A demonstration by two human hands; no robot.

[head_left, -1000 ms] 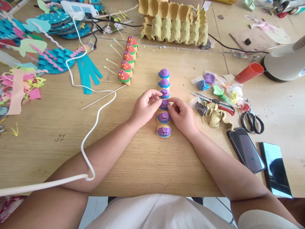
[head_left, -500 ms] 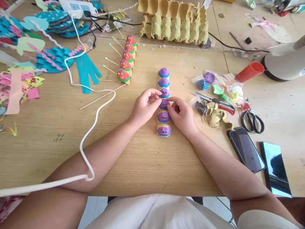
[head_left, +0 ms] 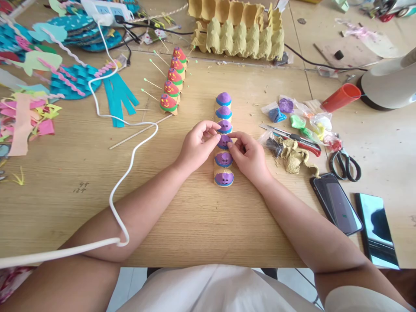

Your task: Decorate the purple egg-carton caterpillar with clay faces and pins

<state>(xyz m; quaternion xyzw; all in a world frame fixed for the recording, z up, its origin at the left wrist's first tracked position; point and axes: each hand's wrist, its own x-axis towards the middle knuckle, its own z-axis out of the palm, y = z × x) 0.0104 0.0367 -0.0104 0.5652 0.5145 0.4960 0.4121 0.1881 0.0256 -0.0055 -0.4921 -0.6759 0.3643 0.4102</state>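
Bare forearms, two, reaching forward from the lower corners and converging — left hand (head_left: 200, 145), palm inward, thumb and forefinger extended with a small gap between their tips, other fingers curled; right hand (head_left: 248, 155), wrist bent inward, forefinger and thumb pointing left, remaining fingers folded — the two sets of fingertips close together.

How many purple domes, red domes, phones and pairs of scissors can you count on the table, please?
Purple domes: 6
Red domes: 5
Phones: 2
Pairs of scissors: 1
Total: 14
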